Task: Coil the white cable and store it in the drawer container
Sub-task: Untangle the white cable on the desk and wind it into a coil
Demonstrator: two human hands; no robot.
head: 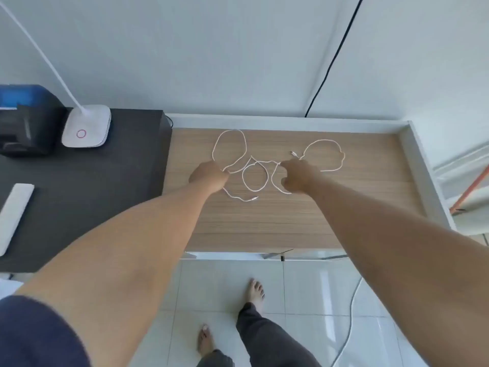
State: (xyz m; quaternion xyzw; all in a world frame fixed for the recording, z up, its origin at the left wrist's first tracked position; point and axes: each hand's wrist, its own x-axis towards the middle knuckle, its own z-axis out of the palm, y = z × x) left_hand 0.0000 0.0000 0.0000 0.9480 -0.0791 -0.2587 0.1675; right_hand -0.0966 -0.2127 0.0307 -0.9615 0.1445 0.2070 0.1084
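A thin white cable [255,175] lies in several loose loops on the wooden desk [277,223]. One plug end [254,199] rests near the front of the tangle, the other plug end [293,153] lies behind my right hand. My left hand [209,174] pinches the cable at the base of the far-left loop. My right hand [297,176] is closed over the cable where the middle and right loops meet. No drawer container is in view.
A dark desk [79,197] adjoins on the left, carrying a white lamp base [86,127], a black and blue device [23,120] and a white flat bar [13,215]. White raised edging [423,165] borders the wooden desk. Another white cord [349,327] lies on the tiled floor.
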